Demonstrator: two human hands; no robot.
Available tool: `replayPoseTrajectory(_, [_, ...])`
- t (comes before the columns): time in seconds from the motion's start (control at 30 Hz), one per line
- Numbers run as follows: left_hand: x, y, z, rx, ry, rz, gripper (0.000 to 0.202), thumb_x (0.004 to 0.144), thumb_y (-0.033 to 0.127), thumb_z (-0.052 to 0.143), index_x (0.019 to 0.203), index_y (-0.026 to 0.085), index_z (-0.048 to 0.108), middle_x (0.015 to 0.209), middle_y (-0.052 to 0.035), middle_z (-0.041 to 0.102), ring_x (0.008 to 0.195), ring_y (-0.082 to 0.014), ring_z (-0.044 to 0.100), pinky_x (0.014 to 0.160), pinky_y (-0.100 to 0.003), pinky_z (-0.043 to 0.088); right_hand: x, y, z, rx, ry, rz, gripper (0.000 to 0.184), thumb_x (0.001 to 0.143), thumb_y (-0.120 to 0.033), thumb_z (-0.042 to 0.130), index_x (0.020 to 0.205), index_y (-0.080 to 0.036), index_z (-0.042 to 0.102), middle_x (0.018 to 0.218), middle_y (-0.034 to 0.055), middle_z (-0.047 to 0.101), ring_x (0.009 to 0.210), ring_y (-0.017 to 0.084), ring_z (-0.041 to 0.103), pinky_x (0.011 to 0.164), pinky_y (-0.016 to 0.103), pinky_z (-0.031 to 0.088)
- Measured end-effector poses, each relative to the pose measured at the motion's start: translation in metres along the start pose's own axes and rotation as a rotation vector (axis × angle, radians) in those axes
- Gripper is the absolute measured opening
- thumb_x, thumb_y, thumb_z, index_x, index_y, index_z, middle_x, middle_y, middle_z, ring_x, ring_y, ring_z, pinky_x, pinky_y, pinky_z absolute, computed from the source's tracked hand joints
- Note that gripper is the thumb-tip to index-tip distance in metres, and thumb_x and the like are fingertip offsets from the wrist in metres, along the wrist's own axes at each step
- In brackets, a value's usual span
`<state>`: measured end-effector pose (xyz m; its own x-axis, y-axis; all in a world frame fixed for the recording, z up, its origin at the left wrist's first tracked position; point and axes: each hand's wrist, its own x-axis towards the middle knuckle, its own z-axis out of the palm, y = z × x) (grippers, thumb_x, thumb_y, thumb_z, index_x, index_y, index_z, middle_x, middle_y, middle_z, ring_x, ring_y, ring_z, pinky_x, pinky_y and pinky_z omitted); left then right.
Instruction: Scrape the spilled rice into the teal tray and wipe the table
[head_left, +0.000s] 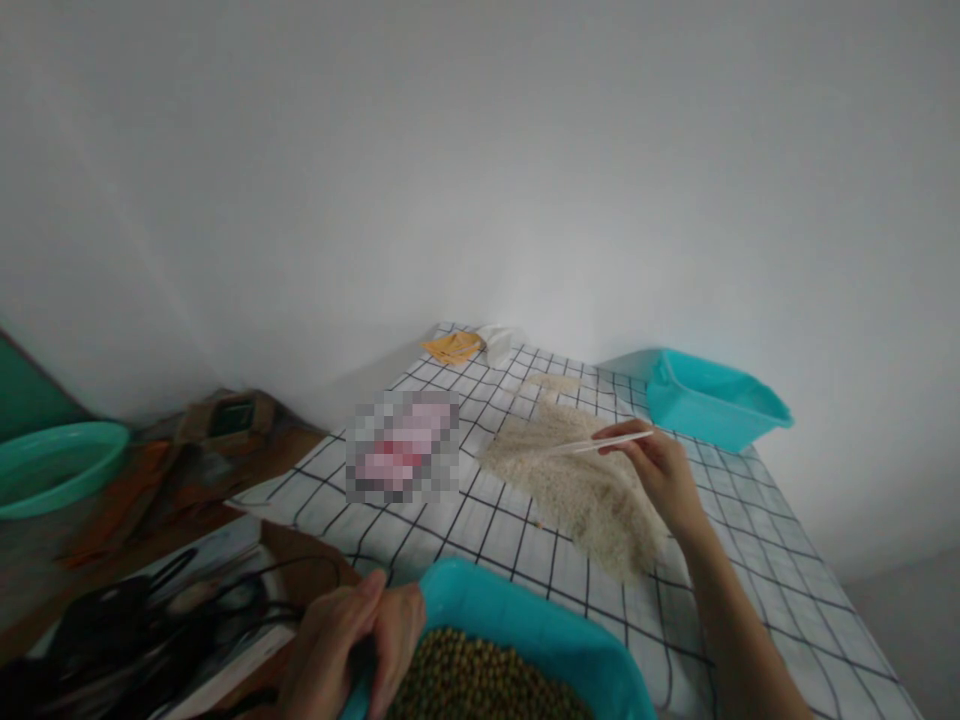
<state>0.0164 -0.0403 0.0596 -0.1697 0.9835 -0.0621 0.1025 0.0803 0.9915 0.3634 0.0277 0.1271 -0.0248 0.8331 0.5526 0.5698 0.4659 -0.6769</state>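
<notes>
My left hand point(356, 640) is wrapped over the left rim of a turquoise basin point(525, 595) at the bottom of the view. Greenish-brown beans point(487, 680) fill the visible part of this basin. In my right hand point(656, 470) are thin white tweezers point(600, 442), pinched between thumb and fingers. Their two tips point left, over a spread of pale grain point(577, 480) that looks like rice. The grain lies in a loose patch on a white cloth with black checks point(465, 540). Blur hides whether the tips hold a grain.
A second turquoise basin point(712, 400) stands at the back right. A blurred-out pink packet point(405, 445) lies left of the grain. Yellow cloth point(454, 347) and something white point(496, 345) are at the far edge. Black cables point(180, 620) and a green tub point(64, 465) are at left.
</notes>
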Motion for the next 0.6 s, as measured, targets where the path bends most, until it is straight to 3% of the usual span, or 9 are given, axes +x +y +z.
replayPoseTrajectory(0.27, [0.003, 0.000, -0.006, 0.059, -0.058, 0.136, 0.048, 0.081, 0.046, 0.057, 0.039, 0.024, 0.049, 0.039, -0.0018, 0.055, 0.043, -0.0169, 0.055, 0.044, -0.027, 0.049, 0.000, 0.000, -0.002, 0.141, 0.030, 0.023, 0.021, 0.091, -0.036, 0.058, 0.086, -0.022, 0.073, 0.089, 0.0056, 0.076, 0.082, 0.021, 0.070, 0.075, 0.035, 0.056])
replayPoseTrajectory(0.43, [-0.003, 0.007, 0.000, 0.039, -0.056, 0.050, 0.050, 0.082, 0.048, 0.055, 0.040, 0.023, 0.049, 0.041, -0.0021, 0.056, 0.042, -0.0156, 0.054, 0.047, -0.028, 0.050, -0.001, 0.001, -0.002, 0.209, 0.158, 0.040, 0.022, 0.089, -0.036, 0.061, 0.076, -0.022, 0.072, 0.086, 0.0054, 0.074, 0.081, 0.021, 0.069, 0.074, 0.035, 0.057])
replayPoseTrajectory(0.6, [-0.009, 0.018, 0.010, -0.126, -0.318, 0.121, 0.065, 0.090, 0.053, 0.040, 0.032, 0.026, 0.044, 0.030, -0.0018, 0.047, 0.035, -0.0145, 0.049, 0.050, -0.030, 0.050, -0.001, 0.005, -0.004, 0.365, 0.328, 0.108, 0.023, 0.088, -0.040, 0.064, 0.074, -0.022, 0.067, 0.066, 0.0010, 0.068, 0.062, 0.017, 0.064, 0.063, 0.032, 0.056])
